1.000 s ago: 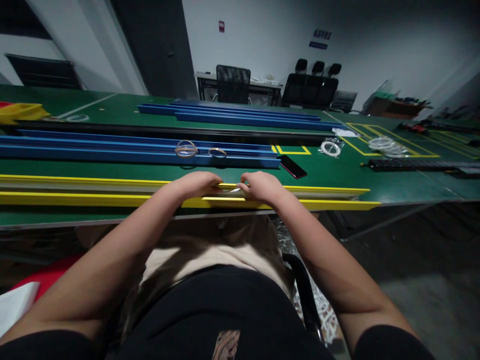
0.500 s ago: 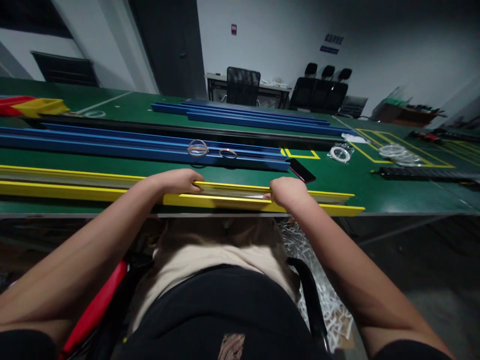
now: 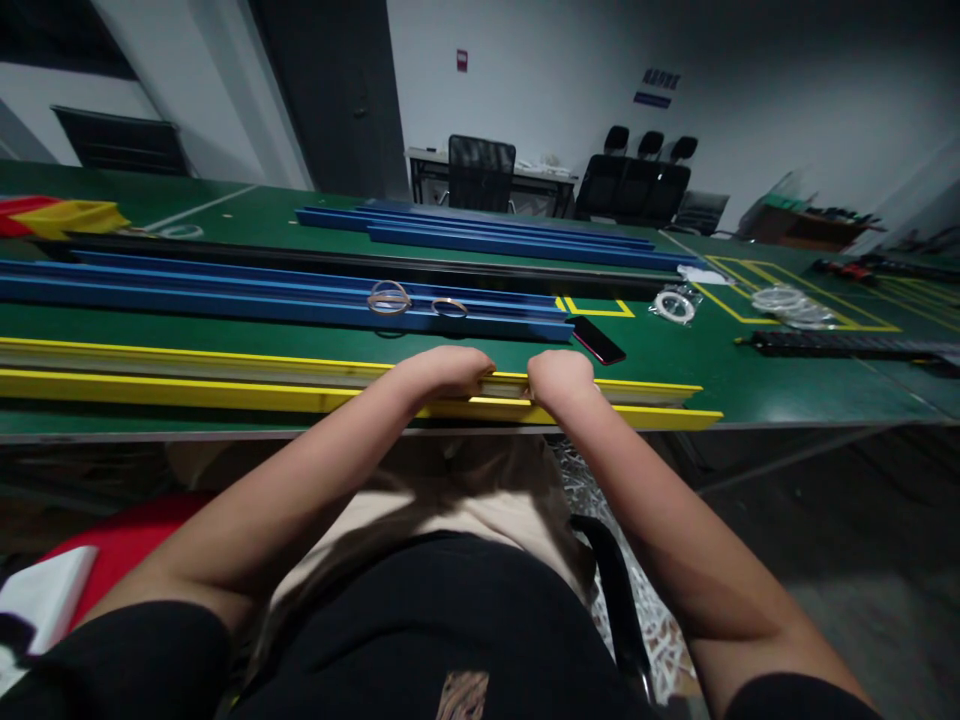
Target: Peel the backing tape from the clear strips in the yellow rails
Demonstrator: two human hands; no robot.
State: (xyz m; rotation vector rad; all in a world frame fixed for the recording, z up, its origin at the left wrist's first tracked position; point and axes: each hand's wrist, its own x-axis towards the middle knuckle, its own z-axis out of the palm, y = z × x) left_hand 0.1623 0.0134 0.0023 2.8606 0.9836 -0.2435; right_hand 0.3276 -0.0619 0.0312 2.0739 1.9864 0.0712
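A: How do the hands stand?

B: The left hand (image 3: pixel 463 372) and the right hand (image 3: pixel 562 380) are near each other, a small gap between, both over the right half of the yellow channel (image 3: pixel 285 396). Their fingers bend down into it; the tips are hidden, so I cannot tell whether they are clamped on something.

A: And how does this channel lie?

B: Along the counter's (image 3: pixel 780 390) near edge, long axis from left to right, one end showing at right.

A: What is around it?

B: Beyond it are blue rails (image 3: pixel 225 296) and a phone (image 3: pixel 598 340). The left forearm (image 3: pixel 330 455) hides part of its front wall.
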